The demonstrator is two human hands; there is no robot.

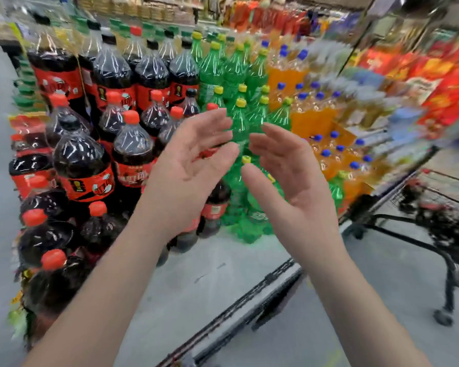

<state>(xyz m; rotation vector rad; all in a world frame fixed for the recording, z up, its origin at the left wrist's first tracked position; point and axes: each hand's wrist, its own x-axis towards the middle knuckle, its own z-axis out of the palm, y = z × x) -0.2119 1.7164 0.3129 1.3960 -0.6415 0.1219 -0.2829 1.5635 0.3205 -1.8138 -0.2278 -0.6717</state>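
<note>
Between my left hand point(194, 165) and right hand point(289, 176), both spread and holding nothing: green bottle point(240, 128), just past the fingertips. Risk: it is packed tight, so a sideways tug could topple the neighbouring cola bottles point(133, 147).

We keep an open gap between our left grip point(194, 165) and right grip point(289, 176), and straight through it stand the green bottles point(240, 128), packed cap to cap with no room between them. The cola bottles point(82, 154) wall off the left in tight tiers, and the orange bottles point(310, 120) close the right. Bare floor point(217, 260) lies free under our forearms, bounded on the right by the shopping cart point(435, 186) and its black bar point(263, 290).
</note>
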